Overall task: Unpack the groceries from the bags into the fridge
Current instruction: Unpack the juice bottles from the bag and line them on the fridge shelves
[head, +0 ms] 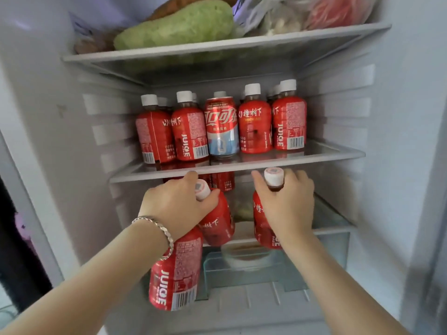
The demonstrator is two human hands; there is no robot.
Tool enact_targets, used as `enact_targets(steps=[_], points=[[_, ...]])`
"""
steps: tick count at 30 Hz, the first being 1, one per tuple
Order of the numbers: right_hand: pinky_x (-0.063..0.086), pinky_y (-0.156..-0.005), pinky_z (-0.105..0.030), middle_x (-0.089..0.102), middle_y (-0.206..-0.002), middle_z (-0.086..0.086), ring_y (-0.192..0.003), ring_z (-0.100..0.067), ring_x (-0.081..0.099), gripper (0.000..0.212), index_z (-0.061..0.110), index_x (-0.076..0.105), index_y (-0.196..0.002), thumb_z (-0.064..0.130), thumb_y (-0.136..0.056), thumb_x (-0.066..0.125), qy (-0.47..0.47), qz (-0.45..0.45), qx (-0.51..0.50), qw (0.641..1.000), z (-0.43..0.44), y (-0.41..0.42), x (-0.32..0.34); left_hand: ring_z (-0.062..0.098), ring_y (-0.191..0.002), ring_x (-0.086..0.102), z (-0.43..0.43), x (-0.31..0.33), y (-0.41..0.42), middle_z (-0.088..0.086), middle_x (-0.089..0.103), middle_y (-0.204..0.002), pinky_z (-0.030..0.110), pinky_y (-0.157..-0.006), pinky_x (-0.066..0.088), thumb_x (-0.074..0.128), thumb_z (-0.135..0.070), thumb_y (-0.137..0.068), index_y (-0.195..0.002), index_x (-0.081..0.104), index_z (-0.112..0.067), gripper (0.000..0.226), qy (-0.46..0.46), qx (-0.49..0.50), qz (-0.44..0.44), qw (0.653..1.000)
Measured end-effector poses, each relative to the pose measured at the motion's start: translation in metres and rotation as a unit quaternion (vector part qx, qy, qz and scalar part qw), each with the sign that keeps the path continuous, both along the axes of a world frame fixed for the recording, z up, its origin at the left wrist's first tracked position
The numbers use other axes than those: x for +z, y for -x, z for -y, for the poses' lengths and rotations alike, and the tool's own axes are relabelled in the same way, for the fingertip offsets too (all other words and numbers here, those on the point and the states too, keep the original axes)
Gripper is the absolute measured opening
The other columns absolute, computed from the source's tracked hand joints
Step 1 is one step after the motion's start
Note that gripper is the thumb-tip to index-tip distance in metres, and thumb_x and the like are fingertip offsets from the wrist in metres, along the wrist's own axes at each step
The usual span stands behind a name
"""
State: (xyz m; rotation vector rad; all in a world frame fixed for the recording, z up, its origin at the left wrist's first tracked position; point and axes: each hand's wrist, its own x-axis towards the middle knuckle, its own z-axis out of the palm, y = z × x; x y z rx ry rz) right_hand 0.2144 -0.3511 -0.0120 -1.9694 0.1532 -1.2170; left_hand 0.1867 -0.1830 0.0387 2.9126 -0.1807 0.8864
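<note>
We face the open fridge (399, 117) and place everything by its middle shelf (242, 167). Above the middle shelf, on the next level up, a long pale green gourd (179, 25) lies at the left and clear plastic bags (278, 18) of produce are heaped at the right. Below the middle shelf sits a clear drawer (333, 245).

On the middle shelf stands a row of red juice bottles (254, 126) with white caps, 4 in front and more behind.

Just below the middle shelf's front rim our 2 hands reach in. The left hand (176, 204) curls round the neck of a tilted juice bottle (217, 221), whose cap pokes out between the fingers. A second juice bottle (175, 272) hangs lower, under the wrist. Its neck is hidden behind the hand, so we cannot tell how it is gripped. The right hand (287, 206) clasps a third juice bottle (263, 228) at the shoulder, upright, its cap just under the rim.

1 red cola can (221, 126) stands upright on the middle shelf, in the centre of the row. Beneath the shelf, a pale bowl (244, 258) shows blurred through the drawer front. A silver bracelet (159, 230) circles the left wrist.
</note>
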Motion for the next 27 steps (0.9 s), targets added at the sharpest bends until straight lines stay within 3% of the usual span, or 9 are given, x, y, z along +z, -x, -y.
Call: enact_targets(steps=[4, 7, 10, 14, 19, 22, 24, 27], points=[[0.047, -0.079, -0.033, 0.054, -0.118, 0.002, -0.101, -0.019, 0.058, 0.074, 0.026, 0.040, -0.127, 0.052, -0.067, 0.074, -0.034, -0.117, 0.094, 0.988, 0.000, -0.011, -0.028, 0.018, -0.072, 0.056, 0.000, 0.000, -0.008, -0.008, 0.058, -0.076, 0.028, -0.068, 0.044, 0.039, -0.063, -0.085, -0.084, 0.042, -0.025, 0.038, 0.007, -0.007, 0.006, 1.000], [0.051, -0.085, -0.040, 0.057, -0.121, -0.002, -0.104, -0.025, 0.061, 0.087, 0.030, 0.025, -0.136, 0.050, -0.068, 0.075, -0.039, -0.153, 0.120, 0.980, 0.011, -0.029, -0.036, 0.016, -0.068, 0.053, -0.005, -0.003, -0.008, -0.010, 0.054, -0.071, 0.028, -0.065, 0.040, 0.041, -0.062, -0.085, -0.082, 0.042, -0.026, 0.036, 0.022, -0.018, 0.012, 1.000], [0.049, -0.089, -0.044, 0.057, -0.121, -0.010, -0.106, -0.031, 0.060, 0.086, 0.023, 0.020, -0.136, 0.055, -0.073, 0.070, -0.039, -0.224, 0.107, 0.968, 0.015, -0.061, -0.028, 0.016, -0.070, 0.054, -0.007, -0.004, -0.009, -0.010, 0.057, -0.075, 0.028, -0.065, 0.038, 0.040, -0.062, -0.084, -0.087, 0.044, -0.027, 0.035, 0.033, -0.023, 0.011, 0.999], [0.043, -0.092, -0.041, 0.053, -0.127, -0.014, -0.117, -0.032, 0.051, 0.075, 0.013, 0.031, -0.134, 0.057, -0.081, 0.061, 0.006, -0.336, 0.068, 0.939, 0.009, -0.105, -0.025, 0.016, -0.070, 0.054, -0.005, -0.003, -0.010, -0.011, 0.052, -0.070, 0.027, -0.065, 0.039, 0.039, -0.062, -0.085, -0.087, 0.043, -0.027, 0.036, 0.021, -0.017, 0.015, 1.000], [0.052, -0.086, -0.033, 0.065, -0.115, -0.010, -0.104, -0.026, 0.063, 0.031, 0.010, 0.058, -0.115, 0.025, -0.088, 0.062, 0.006, -0.343, 0.096, 0.934, -0.006, -0.150, -0.032, 0.018, -0.071, 0.056, -0.003, -0.003, -0.010, -0.007, 0.057, -0.074, 0.027, -0.065, 0.038, 0.038, -0.062, -0.086, -0.087, 0.043, -0.025, 0.037, 0.010, -0.007, 0.025, 1.000], [0.053, -0.089, -0.035, 0.067, -0.112, -0.003, -0.100, -0.023, 0.064, 0.041, 0.020, 0.058, -0.112, 0.034, -0.076, 0.070, -0.048, -0.333, 0.155, 0.929, -0.014, -0.165, -0.037, 0.019, -0.071, 0.055, -0.003, -0.005, -0.011, -0.007, 0.055, -0.072, 0.027, -0.066, 0.039, 0.039, -0.061, -0.086, -0.086, 0.040, -0.025, 0.036, 0.012, -0.007, 0.031, 0.999], [0.047, -0.091, -0.030, 0.062, -0.117, -0.006, -0.110, -0.027, 0.059, 0.051, 0.011, 0.056, -0.121, 0.032, -0.078, 0.072, -0.037, -0.350, 0.189, 0.917, -0.019, -0.148, -0.026, 0.018, -0.071, 0.054, -0.004, -0.006, -0.012, -0.008, 0.055, -0.072, 0.027, -0.066, 0.039, 0.039, -0.061, -0.086, -0.087, 0.040, -0.026, 0.035, 0.015, -0.010, 0.033, 0.999], [0.042, -0.090, -0.031, 0.059, -0.119, -0.012, -0.117, -0.030, 0.053, 0.042, 0.003, 0.055, -0.124, 0.026, -0.090, 0.061, -0.036, -0.388, 0.229, 0.892, -0.018, -0.132, -0.020, 0.018, -0.070, 0.054, -0.004, -0.006, -0.012, -0.008, 0.057, -0.074, 0.027, -0.066, 0.038, 0.039, -0.061, -0.086, -0.088, 0.041, -0.026, 0.035, 0.020, -0.015, 0.035, 0.999]])
